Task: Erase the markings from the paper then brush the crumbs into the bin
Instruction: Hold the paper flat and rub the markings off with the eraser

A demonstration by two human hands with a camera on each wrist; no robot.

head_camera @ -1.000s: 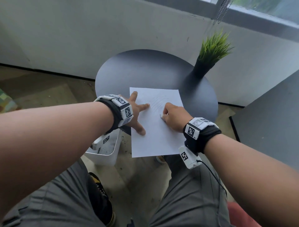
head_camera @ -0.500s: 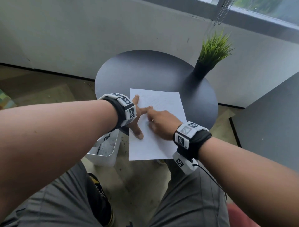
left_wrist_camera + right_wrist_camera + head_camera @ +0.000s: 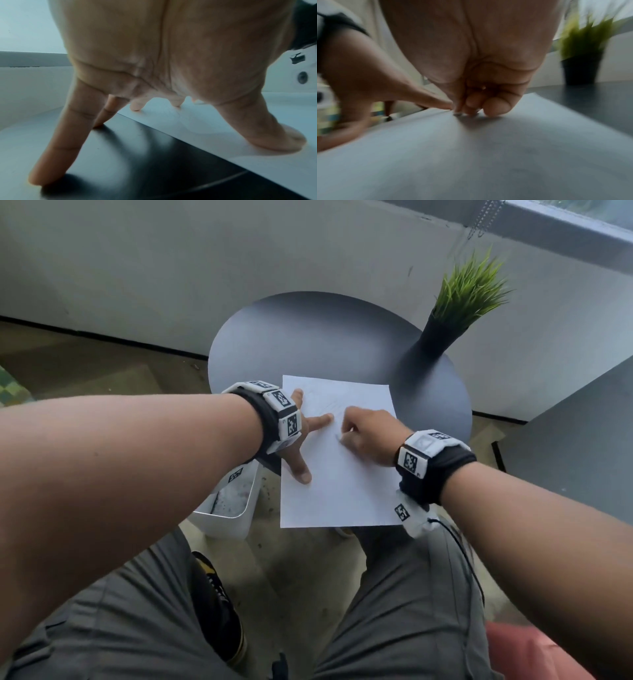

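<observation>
Paper: a white rectangular sheet of paper lies flat on the round dark bench, its near part overhanging the bench's front edge; faint pencil markings show near its far end.
Left hand: the left hand is spread flat with straight fingers; thumb and two fingers press on the sheet's left part, the other two fingers rest on the bare bench just beside the paper's edge. It grips nothing.
Right hand: the right hand is curled, fingertips bunched down against the paper near the markings and just beside the left hand's forefinger. A small greyish bit shows under the fingertips, likely an eraser, but the blurred wrist view does not let me tell for sure.
Bin: a white rectangular plastic bin stands on the floor below the bench's left front edge, under the left wrist.
Plant: a green grass-like plant in a black pot stands at the bench's far right.
</observation>
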